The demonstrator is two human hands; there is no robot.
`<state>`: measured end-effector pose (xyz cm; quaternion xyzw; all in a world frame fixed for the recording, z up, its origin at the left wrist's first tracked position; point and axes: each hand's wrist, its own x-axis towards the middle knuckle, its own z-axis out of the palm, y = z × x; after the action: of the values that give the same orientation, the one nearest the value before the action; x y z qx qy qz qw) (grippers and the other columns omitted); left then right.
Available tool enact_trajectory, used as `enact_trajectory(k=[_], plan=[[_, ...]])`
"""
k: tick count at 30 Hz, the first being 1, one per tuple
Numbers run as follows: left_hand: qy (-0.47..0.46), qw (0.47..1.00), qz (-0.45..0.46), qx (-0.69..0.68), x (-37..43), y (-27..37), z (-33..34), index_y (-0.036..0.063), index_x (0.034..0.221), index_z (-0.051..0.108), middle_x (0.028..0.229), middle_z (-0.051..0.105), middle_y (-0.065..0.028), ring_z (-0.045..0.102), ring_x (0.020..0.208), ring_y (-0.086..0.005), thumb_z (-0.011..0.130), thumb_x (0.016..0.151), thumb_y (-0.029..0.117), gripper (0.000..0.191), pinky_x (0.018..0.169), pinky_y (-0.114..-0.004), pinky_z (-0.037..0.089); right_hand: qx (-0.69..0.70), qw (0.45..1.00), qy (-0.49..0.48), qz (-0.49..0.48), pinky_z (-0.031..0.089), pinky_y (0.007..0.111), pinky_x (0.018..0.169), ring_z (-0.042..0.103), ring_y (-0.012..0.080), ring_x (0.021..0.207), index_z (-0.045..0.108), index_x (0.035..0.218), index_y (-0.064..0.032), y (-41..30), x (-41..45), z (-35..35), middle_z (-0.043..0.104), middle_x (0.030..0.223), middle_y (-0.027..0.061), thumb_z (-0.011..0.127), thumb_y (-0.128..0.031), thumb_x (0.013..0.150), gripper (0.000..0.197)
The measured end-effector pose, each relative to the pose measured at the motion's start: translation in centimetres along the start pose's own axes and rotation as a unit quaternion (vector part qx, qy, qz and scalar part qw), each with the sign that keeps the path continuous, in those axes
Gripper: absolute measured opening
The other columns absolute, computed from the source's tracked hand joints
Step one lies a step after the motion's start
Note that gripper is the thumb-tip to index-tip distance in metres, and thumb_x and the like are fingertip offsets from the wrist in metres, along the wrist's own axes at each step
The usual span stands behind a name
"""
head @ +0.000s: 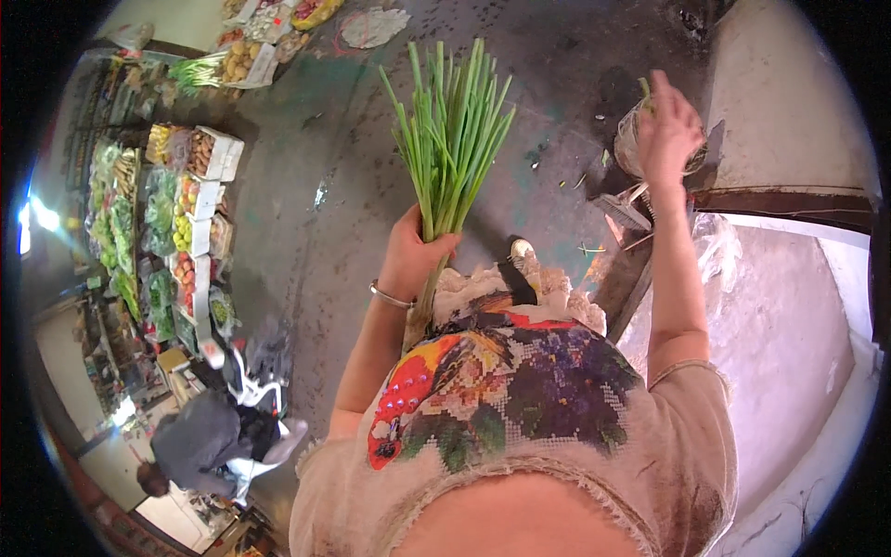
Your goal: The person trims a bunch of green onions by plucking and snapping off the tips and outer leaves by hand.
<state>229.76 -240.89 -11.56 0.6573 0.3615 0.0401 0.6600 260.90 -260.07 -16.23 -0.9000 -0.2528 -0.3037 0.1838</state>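
Observation:
My left hand (419,254) is closed around the lower part of a bunch of green onions (449,150). Their cut-looking green tops fan out away from me, and the pale lower ends run back beneath my wrist toward my shirt. My right hand (669,136), blurred, is stretched out over a waste basket (630,143) by the wall. A green leaf scrap (644,89) shows right beside its fingers; whether they pinch it cannot be told. The hand hides much of the basket.
A dustpan or broom head (623,209) leans below the basket. Leaf bits lie on the dark floor (313,153). Crates of apples (184,275), potatoes (240,61) and other vegetables line the left. A person (202,438) bends beside a white-framed object (250,390).

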Motion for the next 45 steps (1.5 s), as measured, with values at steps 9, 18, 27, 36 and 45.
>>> enact_trajectory(k=[9,18,27,36,45], plan=[[-0.053,0.998,-0.03,-0.027,-0.1,0.0,0.5,-0.0025,0.115,0.059,0.095,0.066,-0.0075,0.062,0.076,-0.0139,0.064,0.089,0.018,0.033,0.069,-0.027,0.052,0.506,0.785,-0.344,0.097,0.051,0.03,0.078,0.063,0.0185,0.088,0.065,0.11,-0.0038,-6.4,-4.6,-3.5,0.068,0.099,0.0116,0.066,-0.013,0.089,0.024],[-0.053,0.99,-0.051,-0.123,-0.5,-0.8,1.1,-0.0028,0.119,0.057,0.105,0.066,-0.0093,0.064,0.088,-0.0167,0.057,0.092,0.007,0.029,0.076,-0.028,0.052,0.62,0.508,-0.527,0.284,0.049,0.031,0.084,0.061,0.0176,0.094,0.057,0.119,0.003,-13.9,-8.9,-5.3,0.065,0.107,0.0103,0.076,-0.041,0.081,0.061],[-0.018,0.981,-0.009,-0.193,-0.6,-1.5,0.8,-0.0041,0.118,0.056,0.105,0.066,-0.0082,0.063,0.091,-0.0158,0.064,0.085,-0.002,0.035,0.079,-0.028,0.051,0.713,0.396,-0.467,0.34,0.051,0.032,0.08,0.063,0.0182,0.093,0.062,0.112,0.0019,-14.4,-10.8,-4.4,0.067,0.104,0.0089,0.068,-0.013,0.085,0.032],[-0.042,0.955,-0.04,-0.291,-0.5,-1.5,0.1,-0.003,0.121,0.057,0.115,0.064,-0.0125,0.064,0.101,-0.0226,0.062,0.083,-0.009,0.039,0.087,-0.034,0.054,0.739,0.328,-0.474,0.349,0.049,0.03,0.089,0.063,0.0153,0.099,0.059,0.12,-0.0037,-14.1,-11.3,-4.1,0.066,0.11,0.0056,0.064,-0.009,0.087,0.034],[0.004,0.952,-0.016,-0.306,-0.5,-0.8,0.9,-0.0047,0.118,0.056,0.109,0.066,-0.0116,0.066,0.095,-0.0204,0.064,0.081,-0.01,0.038,0.085,-0.031,0.054,0.706,0.445,-0.435,0.339,0.043,0.043,0.1,0.054,0.0261,0.116,0.033,0.144,-0.0081,-12.7,-8.5,-5.1,0.06,0.123,0.0133,0.079,-0.024,0.078,0.082]])
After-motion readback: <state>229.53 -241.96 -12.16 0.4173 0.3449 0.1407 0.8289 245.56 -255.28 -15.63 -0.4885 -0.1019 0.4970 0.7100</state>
